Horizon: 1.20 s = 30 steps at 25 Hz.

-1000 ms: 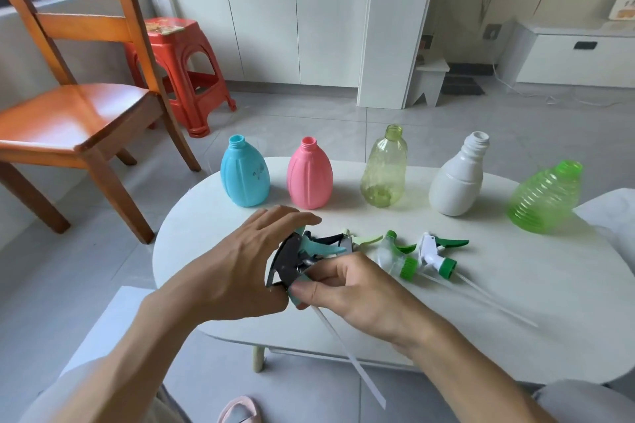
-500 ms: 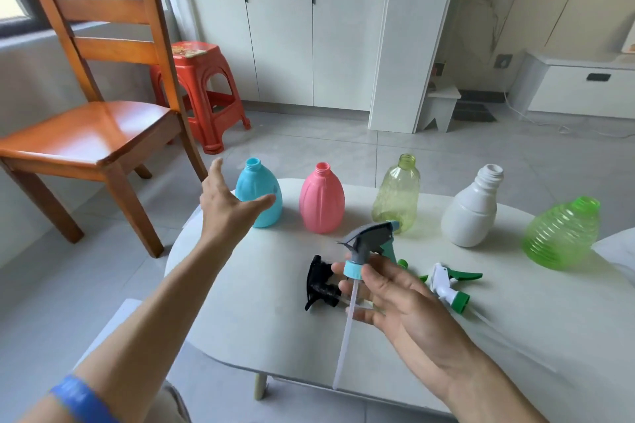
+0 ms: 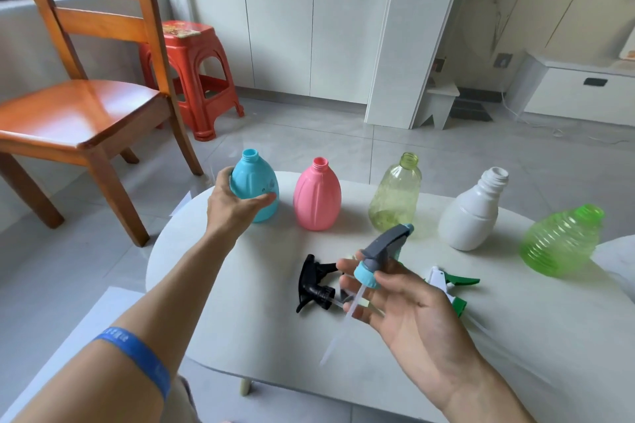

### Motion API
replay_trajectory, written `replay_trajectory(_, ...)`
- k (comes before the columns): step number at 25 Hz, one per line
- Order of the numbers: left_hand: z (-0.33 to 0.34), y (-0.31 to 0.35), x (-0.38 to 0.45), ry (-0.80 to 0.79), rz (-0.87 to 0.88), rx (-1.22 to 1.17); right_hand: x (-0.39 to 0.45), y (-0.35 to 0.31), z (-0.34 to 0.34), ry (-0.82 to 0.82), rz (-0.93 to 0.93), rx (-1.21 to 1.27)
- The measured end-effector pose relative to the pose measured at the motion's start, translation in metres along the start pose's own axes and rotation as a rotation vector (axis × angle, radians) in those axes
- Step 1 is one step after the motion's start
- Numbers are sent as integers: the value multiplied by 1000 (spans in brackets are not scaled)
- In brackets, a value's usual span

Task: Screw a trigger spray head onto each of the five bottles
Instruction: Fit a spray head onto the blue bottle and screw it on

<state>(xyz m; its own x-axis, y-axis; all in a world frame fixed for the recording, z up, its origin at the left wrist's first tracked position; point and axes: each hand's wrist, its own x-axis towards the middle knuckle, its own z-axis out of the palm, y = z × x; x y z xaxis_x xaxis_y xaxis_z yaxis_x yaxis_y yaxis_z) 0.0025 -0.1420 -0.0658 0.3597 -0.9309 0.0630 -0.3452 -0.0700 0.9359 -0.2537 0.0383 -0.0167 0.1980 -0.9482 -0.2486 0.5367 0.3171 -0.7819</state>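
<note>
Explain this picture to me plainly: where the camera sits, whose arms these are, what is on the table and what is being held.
There is no machine here. One wide-angle camera is worn on a person's head, looking forward and down, so the two bare arms are that person's own.

On the pale oval table stand five open bottles in a row: blue bottle, pink bottle, clear yellowish bottle, white bottle and green ribbed bottle. In front lie loose spray heads: a black one and a white and green one.

The left hand wraps around the blue bottle. The right hand holds up a grey and blue spray head with its thin tube hanging down.
</note>
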Motion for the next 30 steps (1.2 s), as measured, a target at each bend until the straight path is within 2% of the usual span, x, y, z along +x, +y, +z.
replay_trajectory(4,-4,1,-2,32,13,102,-1,-4,2,8,-34,-13)
replay_trajectory(8,-11,1,-11,-19,22,181,-5,-3,8,0,-69,12)
replay_trajectory(12,-22,0,-21,-90,17,118,-5,2,8,84,-169,-11)
replay_trajectory(16,-32,8,-35,-150,18,151,-8,-3,6,141,-207,12)
replay_trajectory(21,-46,47,-61,-187,70,73,-14,-13,3,156,-231,77)
replay_trajectory(23,-53,66,-77,-204,178,100,-16,-19,1,145,-278,97)
replay_trajectory(27,-42,80,-124,-63,671,417,-19,-40,-8,141,-417,126)
replay_trajectory(30,-26,82,-145,-75,785,497,-22,-53,-15,133,-524,151)
